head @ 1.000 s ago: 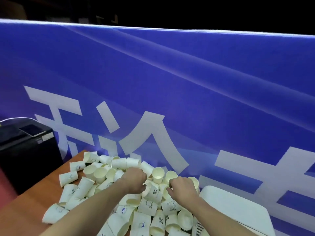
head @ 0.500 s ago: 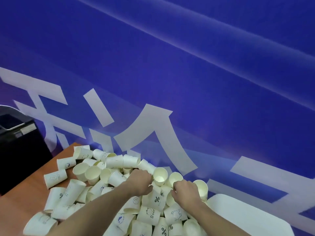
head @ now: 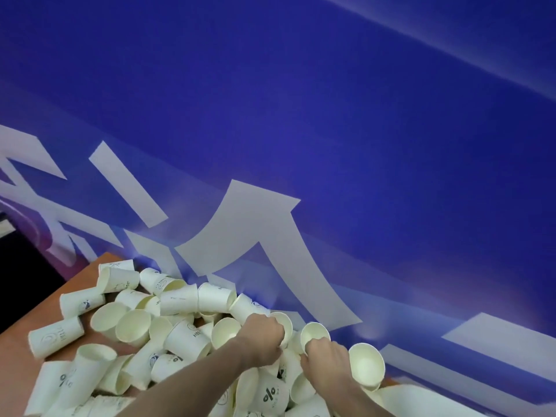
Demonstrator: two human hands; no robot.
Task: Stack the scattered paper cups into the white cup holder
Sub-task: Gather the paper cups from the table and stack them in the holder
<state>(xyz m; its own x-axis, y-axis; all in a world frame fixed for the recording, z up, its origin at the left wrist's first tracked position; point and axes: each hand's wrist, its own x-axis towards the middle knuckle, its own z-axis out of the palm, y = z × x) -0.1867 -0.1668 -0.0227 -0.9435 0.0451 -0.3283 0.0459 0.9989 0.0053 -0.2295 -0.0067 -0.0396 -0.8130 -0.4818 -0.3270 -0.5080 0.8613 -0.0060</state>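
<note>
Several cream paper cups (head: pixel 186 299) lie scattered in a heap on the brown table (head: pixel 18 356), most on their sides, some printed with "%" or small logos. My left hand (head: pixel 264 338) is curled in the middle of the heap, its fingers gripping a cup (head: pixel 285 322) at the rim. My right hand (head: pixel 328 359) is curled just to the right, its fingers round another cup (head: pixel 314 334) whose mouth faces me. A white object (head: pixel 421 398), perhaps the cup holder, shows at the bottom right edge.
A blue banner with large white characters (head: pixel 270 230) stands directly behind the cups as a wall. A dark object (head: pixel 18 266) sits at the far left beyond the table edge. More cups (head: pixel 365 364) lie beside my right hand.
The camera has tilted further down and left, so the cups sit higher in view. Both hands stay in the heap, now curled on the rims of two cups at its back.
</note>
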